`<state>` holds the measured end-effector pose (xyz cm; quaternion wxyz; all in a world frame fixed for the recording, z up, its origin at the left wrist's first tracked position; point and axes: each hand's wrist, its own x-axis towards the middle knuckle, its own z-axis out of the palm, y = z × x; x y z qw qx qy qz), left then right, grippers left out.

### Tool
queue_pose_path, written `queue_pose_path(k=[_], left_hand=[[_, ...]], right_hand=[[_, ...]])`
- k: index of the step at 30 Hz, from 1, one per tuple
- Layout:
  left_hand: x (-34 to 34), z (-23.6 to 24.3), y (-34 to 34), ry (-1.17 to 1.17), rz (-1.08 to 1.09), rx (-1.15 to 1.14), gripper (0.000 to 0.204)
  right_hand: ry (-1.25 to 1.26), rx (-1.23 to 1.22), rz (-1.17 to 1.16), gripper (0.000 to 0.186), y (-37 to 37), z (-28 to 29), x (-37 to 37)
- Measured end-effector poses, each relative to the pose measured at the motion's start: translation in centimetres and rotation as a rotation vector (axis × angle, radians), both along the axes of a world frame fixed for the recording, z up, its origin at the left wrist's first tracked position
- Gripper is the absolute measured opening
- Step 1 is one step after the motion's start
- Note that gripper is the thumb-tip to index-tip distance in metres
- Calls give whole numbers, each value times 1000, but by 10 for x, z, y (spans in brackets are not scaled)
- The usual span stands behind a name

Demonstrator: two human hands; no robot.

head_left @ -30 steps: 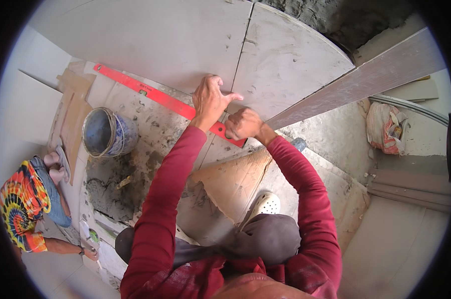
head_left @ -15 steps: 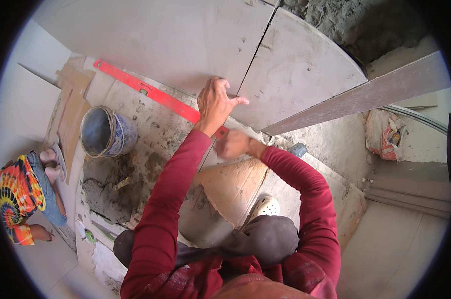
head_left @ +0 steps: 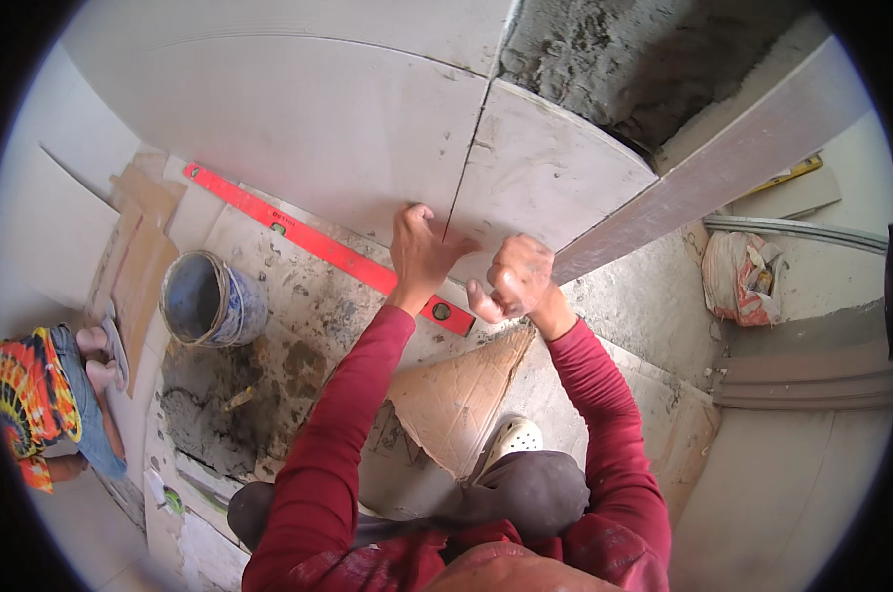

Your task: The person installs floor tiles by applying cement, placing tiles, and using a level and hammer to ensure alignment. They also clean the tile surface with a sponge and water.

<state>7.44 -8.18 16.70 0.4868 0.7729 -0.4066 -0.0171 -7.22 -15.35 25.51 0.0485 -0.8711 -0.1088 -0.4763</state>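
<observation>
- The left hand (head_left: 422,252) lies spread and flat on the large grey wall tile (head_left: 318,118), fingertips at the joint; it grasps nothing.
- The right hand (head_left: 510,281) is clenched into a fist with nothing in it, against the lower edge of the smaller tile (head_left: 540,178) just right of that joint.
- In my judgement a knock too hard could crack that tile or push it out of line, leaving the joint uneven.
- The red spirit level (head_left: 318,247) lies just below the left hand; the mortar bucket (head_left: 205,301) stands well to its left.
</observation>
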Motion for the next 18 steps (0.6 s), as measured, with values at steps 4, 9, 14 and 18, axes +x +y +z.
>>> queue_pose_path(k=[4, 9, 14, 18], left_hand=[[8, 0, 5, 123, 57, 126, 93], [31, -6, 16, -229, 1, -439, 85], [24, 175, -17, -895, -162, -698, 58], [26, 221, -33, -1151, -321, -551, 54]], right_hand=[[-99, -11, 158, 35, 21, 22, -1], [-168, 85, 141, 38, 19, 9, -6], [-183, 71, -99, 43, -12, -36, -4], [-223, 24, -132, 43, -15, -33, 0]])
